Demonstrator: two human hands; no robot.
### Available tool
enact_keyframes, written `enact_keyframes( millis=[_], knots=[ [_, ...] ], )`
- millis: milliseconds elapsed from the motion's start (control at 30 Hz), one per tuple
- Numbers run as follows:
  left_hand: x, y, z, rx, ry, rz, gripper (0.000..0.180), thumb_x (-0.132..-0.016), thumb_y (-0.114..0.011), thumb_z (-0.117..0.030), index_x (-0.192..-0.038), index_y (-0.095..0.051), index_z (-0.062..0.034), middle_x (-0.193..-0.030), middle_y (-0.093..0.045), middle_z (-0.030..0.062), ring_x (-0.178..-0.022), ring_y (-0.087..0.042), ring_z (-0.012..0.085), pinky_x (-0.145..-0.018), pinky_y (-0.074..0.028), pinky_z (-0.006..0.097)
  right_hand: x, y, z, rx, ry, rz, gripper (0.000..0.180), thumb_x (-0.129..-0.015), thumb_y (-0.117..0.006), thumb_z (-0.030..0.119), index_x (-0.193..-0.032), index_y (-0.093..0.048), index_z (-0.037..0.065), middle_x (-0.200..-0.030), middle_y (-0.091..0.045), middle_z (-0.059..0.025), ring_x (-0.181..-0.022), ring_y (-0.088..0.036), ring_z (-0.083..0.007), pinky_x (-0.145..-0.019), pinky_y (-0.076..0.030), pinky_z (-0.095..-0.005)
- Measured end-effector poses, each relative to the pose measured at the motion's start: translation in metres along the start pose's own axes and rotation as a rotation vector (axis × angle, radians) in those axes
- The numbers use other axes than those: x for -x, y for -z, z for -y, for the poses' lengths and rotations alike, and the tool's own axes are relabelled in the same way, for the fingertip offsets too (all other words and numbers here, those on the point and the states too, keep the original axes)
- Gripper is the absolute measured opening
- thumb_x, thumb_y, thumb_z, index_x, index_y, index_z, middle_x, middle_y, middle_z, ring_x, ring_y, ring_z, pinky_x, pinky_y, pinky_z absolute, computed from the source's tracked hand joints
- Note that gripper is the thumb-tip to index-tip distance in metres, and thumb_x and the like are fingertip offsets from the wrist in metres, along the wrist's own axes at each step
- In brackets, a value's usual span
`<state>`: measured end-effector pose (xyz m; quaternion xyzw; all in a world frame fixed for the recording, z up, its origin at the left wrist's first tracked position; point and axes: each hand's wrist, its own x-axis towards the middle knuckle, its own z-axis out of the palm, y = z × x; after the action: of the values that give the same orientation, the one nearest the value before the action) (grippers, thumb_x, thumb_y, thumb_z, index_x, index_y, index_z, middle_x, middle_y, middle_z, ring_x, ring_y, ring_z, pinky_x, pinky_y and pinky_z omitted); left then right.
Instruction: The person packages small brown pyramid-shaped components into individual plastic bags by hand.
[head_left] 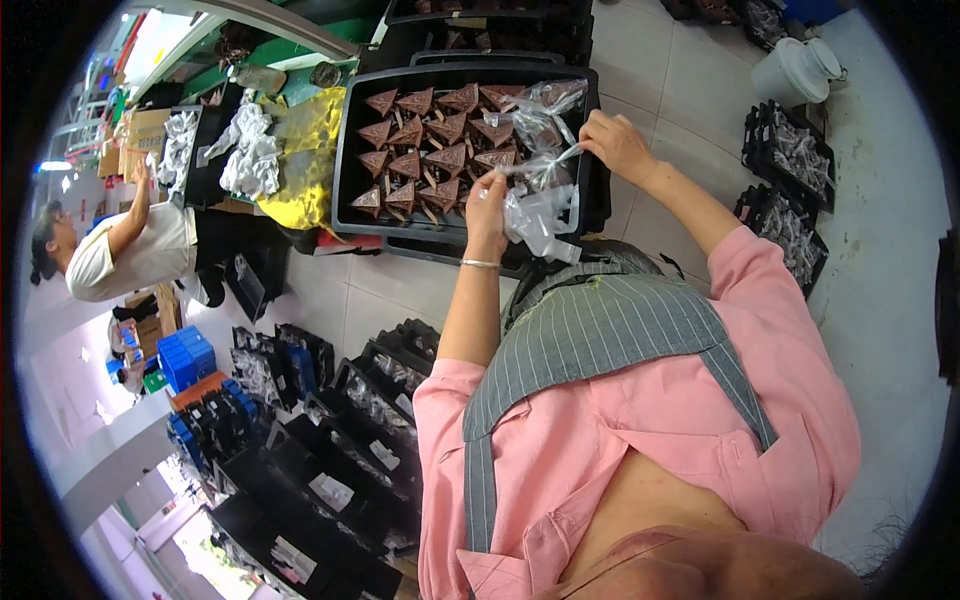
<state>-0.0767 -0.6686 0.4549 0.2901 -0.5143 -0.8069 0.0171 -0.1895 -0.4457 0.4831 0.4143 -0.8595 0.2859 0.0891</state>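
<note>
A black tray (345, 140) in front of me holds rows of brown, star-like pointed pieces (450, 128). Over its right end lie clear plastic bags (540, 205), with more brown shapes seen dimly through the film. My left hand (487, 212) is closed on the edge of a plastic bag, above the pieces. Past the tray's right rim, my right hand (615, 145) pinches a twisted end of the clear plastic, which is stretched between both hands. What lies under the film is partly hidden.
More black trays (490, 45) stand behind this one. Yellow plastic and crumpled white cloth (250, 150) lie to the left, beside a person in a white shirt (135, 245). Filled black crates (350, 450) stack at lower left. A white bucket (797, 72) stands far right.
</note>
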Motion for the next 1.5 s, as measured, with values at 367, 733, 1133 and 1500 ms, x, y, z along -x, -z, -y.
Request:
enact_keyframes(
  millis=[367, 733, 1133, 1500],
  knots=[
    [0.077, -0.013, -0.034, 0.289, -0.209, 0.074, 0.036, -0.091, -0.048, -0.020, -0.123, -0.041, -0.0044, -0.100, -0.058, 0.0106, -0.086, -0.057, 0.0143, -0.075, -0.047, 0.027, -0.023, -0.019, 0.071, -1.047, -0.156, 0.688, 0.032, -0.085, -0.056, 0.026, -0.107, -0.054, 0.003, -0.098, -0.057, -0.0062, -0.091, -0.054, -0.0166, -0.082, -0.042, -0.0300],
    [0.105, 0.033, -0.002, 0.136, -0.249, -0.266, 0.029, -0.088, -0.053, -0.013, -0.116, -0.050, -0.0037, -0.084, -0.060, 0.0043, -0.059, -0.049, 0.0057, -0.055, -0.042, 0.019, -0.038, -0.019, 0.059, -1.744, -0.916, 0.196, 0.016, -0.089, -0.049, 0.011, -0.102, -0.056, 0.008, -0.085, -0.059, 0.0013, -0.072, -0.055, -0.0077, -0.065, -0.046, -0.0220],
    [0.112, -0.008, -0.001, -0.016, -0.271, -0.322, 0.013, -0.082, -0.063, -0.017, -0.087, -0.057, -0.0063, -0.075, -0.056, -0.0014, -0.065, -0.049, 0.0053, -0.057, -0.040, 0.018, -0.037, -0.028, 0.093, -1.309, -0.436, 0.705, 0.007, -0.086, -0.054, 0.011, -0.090, -0.054, 0.006, -0.076, -0.054, 0.0027, -0.069, -0.050, -0.0044, -0.063, -0.043, -0.0212],
    [0.124, 0.011, 0.000, 0.175, -0.414, -0.371, 0.021, -0.085, -0.057, -0.011, -0.105, -0.050, -0.0063, -0.090, -0.057, 0.0009, -0.074, -0.053, 0.0077, -0.064, -0.043, 0.021, 0.008, -0.038, 0.107, -1.600, -0.624, 0.751, 0.036, -0.082, -0.062, 0.022, -0.114, -0.052, 0.008, -0.104, -0.056, 0.0016, -0.088, -0.051, -0.0073, -0.074, -0.041, -0.0210]
  ],
)
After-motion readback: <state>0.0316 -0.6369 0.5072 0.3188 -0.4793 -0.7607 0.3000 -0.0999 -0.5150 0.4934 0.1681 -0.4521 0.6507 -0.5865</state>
